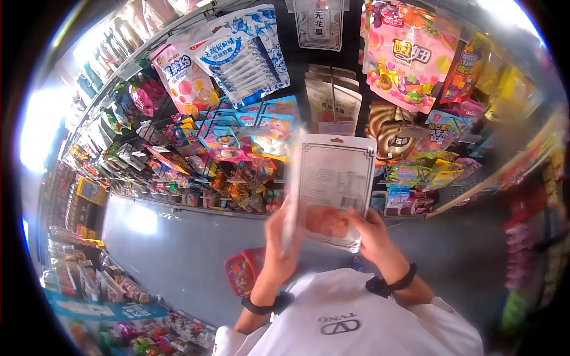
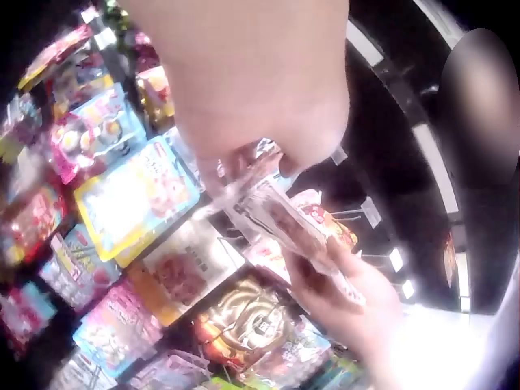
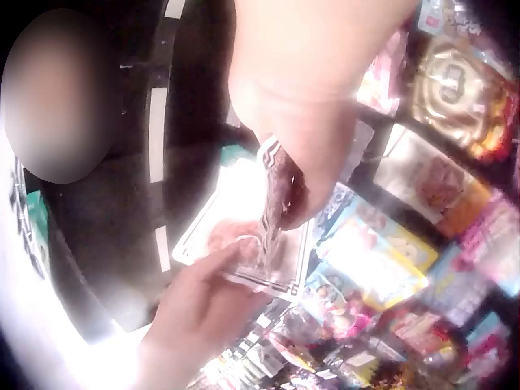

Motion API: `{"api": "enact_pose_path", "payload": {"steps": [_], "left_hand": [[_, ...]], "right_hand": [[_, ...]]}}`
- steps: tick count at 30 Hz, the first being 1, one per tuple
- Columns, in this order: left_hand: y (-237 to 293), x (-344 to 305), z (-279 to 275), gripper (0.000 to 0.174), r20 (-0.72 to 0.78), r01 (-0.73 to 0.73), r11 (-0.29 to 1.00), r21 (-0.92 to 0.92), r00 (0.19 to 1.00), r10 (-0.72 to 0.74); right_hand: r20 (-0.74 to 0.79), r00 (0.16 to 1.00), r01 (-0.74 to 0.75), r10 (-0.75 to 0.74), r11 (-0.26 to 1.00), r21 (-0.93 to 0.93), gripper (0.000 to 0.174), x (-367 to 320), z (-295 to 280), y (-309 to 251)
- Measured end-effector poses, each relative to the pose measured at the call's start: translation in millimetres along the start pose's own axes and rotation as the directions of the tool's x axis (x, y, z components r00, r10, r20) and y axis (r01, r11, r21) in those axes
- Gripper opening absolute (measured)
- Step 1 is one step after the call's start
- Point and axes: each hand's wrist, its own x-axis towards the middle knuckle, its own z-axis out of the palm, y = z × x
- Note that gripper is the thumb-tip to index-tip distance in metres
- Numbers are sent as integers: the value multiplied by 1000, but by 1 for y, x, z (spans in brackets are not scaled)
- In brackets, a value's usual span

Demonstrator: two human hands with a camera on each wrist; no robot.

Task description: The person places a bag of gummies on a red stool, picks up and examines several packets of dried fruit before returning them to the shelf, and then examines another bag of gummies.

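Two flat snack pouches are held side by side in front of the chest. My right hand (image 1: 374,238) pinches a white-backed pouch (image 1: 335,178) at its lower right edge, thumb over the front. That pouch has a dark patterned border, printed text and a window showing reddish-orange pieces. My left hand (image 1: 280,237) grips a second pouch (image 1: 292,199), turned nearly edge-on in the head view. In the right wrist view this left-hand pouch (image 3: 213,231) faces the camera, with reddish pieces inside, while the right-hand pouch (image 3: 276,199) appears edge-on.
A rack of hanging snack bags stands ahead, including a blue-and-white bag (image 1: 246,59), a pink candy bag (image 1: 407,56) and a beige pouch (image 1: 332,104) on a hook. Below lies the grey floor (image 1: 172,243) with a red basket (image 1: 243,270). More packets (image 1: 107,279) fill shelves at the left.
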Motion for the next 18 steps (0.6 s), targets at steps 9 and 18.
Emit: {"api": "enact_pose_path", "payload": {"steps": [9,18], "left_hand": [[-5,-16,-42,61,303,13,953,303,947,-109],[-72,-50,-98,50,-33,478,632,-610,781,-624]], "right_hand": [[205,975,-22,86,955,-294,45,12,45,21],[20,992,-114,127,939,-325,37,28,87,80]]}}
